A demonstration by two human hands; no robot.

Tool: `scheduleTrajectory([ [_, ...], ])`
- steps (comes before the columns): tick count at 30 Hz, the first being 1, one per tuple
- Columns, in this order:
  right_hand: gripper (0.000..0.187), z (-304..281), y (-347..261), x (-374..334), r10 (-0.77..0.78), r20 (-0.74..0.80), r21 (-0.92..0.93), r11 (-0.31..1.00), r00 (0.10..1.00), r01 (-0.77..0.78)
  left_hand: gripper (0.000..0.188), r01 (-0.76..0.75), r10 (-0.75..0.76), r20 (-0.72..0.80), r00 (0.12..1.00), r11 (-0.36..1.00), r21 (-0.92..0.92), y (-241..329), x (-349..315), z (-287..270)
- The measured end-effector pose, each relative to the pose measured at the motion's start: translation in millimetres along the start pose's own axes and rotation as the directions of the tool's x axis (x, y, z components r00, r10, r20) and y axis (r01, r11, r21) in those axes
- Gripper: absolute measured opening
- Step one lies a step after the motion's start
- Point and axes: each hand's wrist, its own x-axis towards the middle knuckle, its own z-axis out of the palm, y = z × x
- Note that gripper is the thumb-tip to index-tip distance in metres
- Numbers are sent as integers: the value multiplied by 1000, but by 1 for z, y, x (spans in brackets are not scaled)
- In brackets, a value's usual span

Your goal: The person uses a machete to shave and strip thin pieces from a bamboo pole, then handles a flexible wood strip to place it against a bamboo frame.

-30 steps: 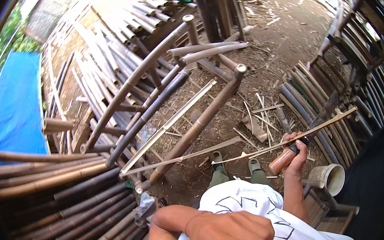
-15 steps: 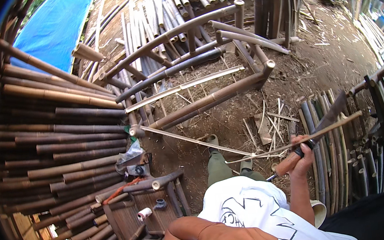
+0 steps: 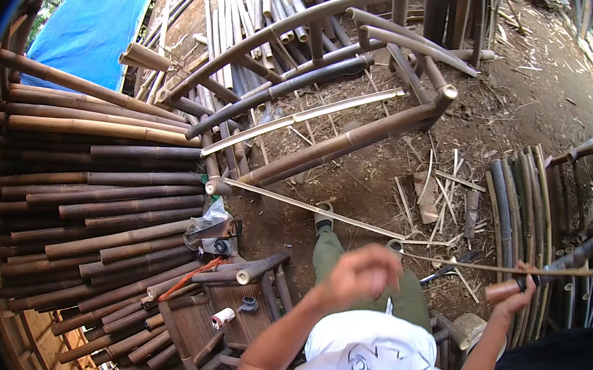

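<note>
My right hand (image 3: 519, 292) is closed around the wooden handle (image 3: 497, 291) of a machete, whose dark blade (image 3: 574, 256) points right. A thin bamboo strip (image 3: 459, 263) passes through the same hand, crossing over the blade. My left hand (image 3: 360, 274) hangs over my thighs, smeared by motion. Its fingers look bent, but their state is unclear. A longer pale bamboo strip (image 3: 314, 211) slants from a corner of the bamboo frame (image 3: 350, 139) toward my foot. That frame, made of dark poles, lies ahead of me on the ground.
Stacked dark bamboo poles (image 3: 134, 205) fill the left side. A small bamboo chair (image 3: 235, 316) beside me holds a white and red can (image 3: 223, 317). Bamboo offcuts (image 3: 447, 201) litter the dirt. Upright bamboo slats (image 3: 523, 214) stand at right; a blue tarp (image 3: 89, 37) lies far left.
My left hand has moved forward from my chest to above my thighs. My right hand has lowered and shifted right with the machete and strip. The view has shifted slightly.
</note>
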Motion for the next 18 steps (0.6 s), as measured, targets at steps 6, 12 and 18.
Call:
scheduleTrajectory([
  [6, 46, -53, 40, 20, 123, -232, -95, 984, 965, -148, 41, 577, -301, -636, 711, -267, 772, -280, 21, -319],
  [12, 46, -66, 66, 5, 100, -368, -274, 938, 925, -210, 51, 517, -255, -634, 730, -401, 757, -375, 54, -503],
  [18, 37, -14, 129, -27, -229, -177, -503, 857, 957, 112, 34, 411, -423, -570, 704, -412, 813, -437, 63, -622],
])
